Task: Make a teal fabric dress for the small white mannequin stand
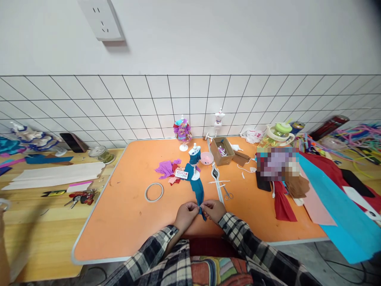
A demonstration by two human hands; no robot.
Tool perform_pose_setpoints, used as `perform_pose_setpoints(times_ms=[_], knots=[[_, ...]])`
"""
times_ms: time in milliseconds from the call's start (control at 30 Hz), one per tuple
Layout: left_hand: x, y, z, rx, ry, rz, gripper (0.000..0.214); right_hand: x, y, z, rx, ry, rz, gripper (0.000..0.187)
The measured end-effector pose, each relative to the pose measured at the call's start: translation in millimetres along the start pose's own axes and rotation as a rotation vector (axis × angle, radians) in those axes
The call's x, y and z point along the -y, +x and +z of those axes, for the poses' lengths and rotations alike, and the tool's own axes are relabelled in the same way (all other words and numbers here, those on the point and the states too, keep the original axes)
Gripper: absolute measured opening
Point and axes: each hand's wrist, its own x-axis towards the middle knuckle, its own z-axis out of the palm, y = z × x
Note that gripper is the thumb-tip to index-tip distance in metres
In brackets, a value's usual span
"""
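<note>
Orange worktop (119, 230): carries everything below; the hands are at the middle of its near edge.
Cyan sheet (342, 210): overhangs the near right corner.
Blue crepe strip (197, 190): runs from the mannequin's base toward the middle of the near edge, its narrow end poking out past the fingers; best kept flat and untwisted, the rest lying slack so nothing drags.
Left hand (187, 216): thumb and fingers pinch the strip near its end; a steady anchor here would serve well.
Right hand (213, 210): fingers pinch the strip just beside the left ones; small, even tucks with light pressure should spare the thin material from tearing.
Blue-dressed mannequin (195, 156): stands upright mid-worktop, beyond the hands; low elbows would avoid tugging it over.
Cardboard box (225, 160): open, toward the far edge.
Tape roll (162, 193): lies flat, toward the left edge from the hands.
Scissors (228, 196): just rightward of the strip, within easy reach for trimming.
</note>
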Motion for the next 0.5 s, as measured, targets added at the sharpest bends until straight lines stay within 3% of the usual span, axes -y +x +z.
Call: perform_pose_setpoints(times_ms=[233, 500], knots=[[-3.0, -2.7, 0.8, 0.018, -0.017, 0.014, 0.021, 6.2, -2.1, -9.5, -0.088, -0.106, -0.089, 0.020], [0.0, -1.5, 0.5, 0.021, -0.010, 0.037, 0.018, 3.5, -1.0, -4.7, -0.076, -0.182, -0.115, 0.010]])
